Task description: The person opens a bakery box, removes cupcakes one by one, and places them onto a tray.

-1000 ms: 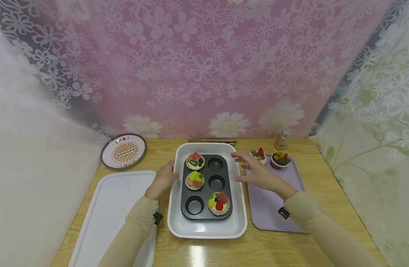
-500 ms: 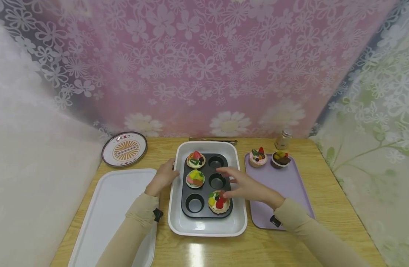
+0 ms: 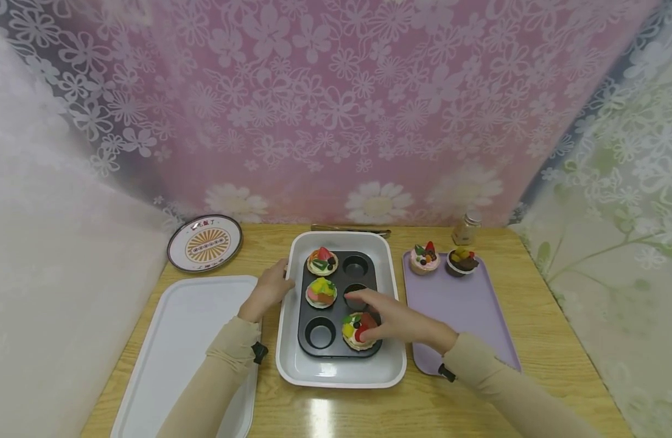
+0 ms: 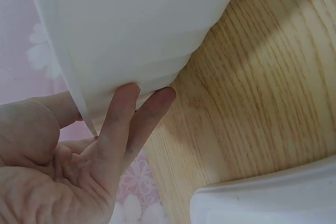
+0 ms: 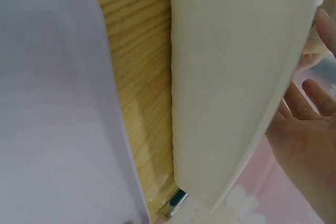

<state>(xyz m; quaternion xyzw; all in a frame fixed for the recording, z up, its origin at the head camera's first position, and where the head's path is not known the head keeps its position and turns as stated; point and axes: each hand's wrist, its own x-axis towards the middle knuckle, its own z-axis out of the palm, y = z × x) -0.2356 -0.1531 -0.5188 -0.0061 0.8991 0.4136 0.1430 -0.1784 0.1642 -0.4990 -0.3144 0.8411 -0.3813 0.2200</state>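
A deep white pan [image 3: 336, 374] holds a black muffin tin [image 3: 338, 351]. My left hand [image 3: 270, 287] holds the pan's left side; in the left wrist view, fingers [image 4: 118, 111] lie against its outer wall and the thumb goes behind the rim. My right hand [image 3: 407, 319] reaches over the pan's right rim, thumb and fingers spread around a fruit tart [image 3: 353, 336] in the front right cup. Its thumb overlaps the tart's red topping. Two more fruit tarts sit in the left column, a strawberry one [image 3: 322, 261] behind a yellow-topped one [image 3: 321, 293].
A purple tray [image 3: 456, 304] on the right bears a pink cupcake [image 3: 424, 260] and a chocolate one [image 3: 461, 261]. Behind it stands a glass jar [image 3: 467, 229]. Tongs [image 3: 349, 230] lie behind the pan. On the left are a white tray [image 3: 193, 328] and a patterned plate [image 3: 204, 243].
My right hand has moved left and down, from beside the pan's right rim to over the front right tart. My left hand stays at the pan's left side.
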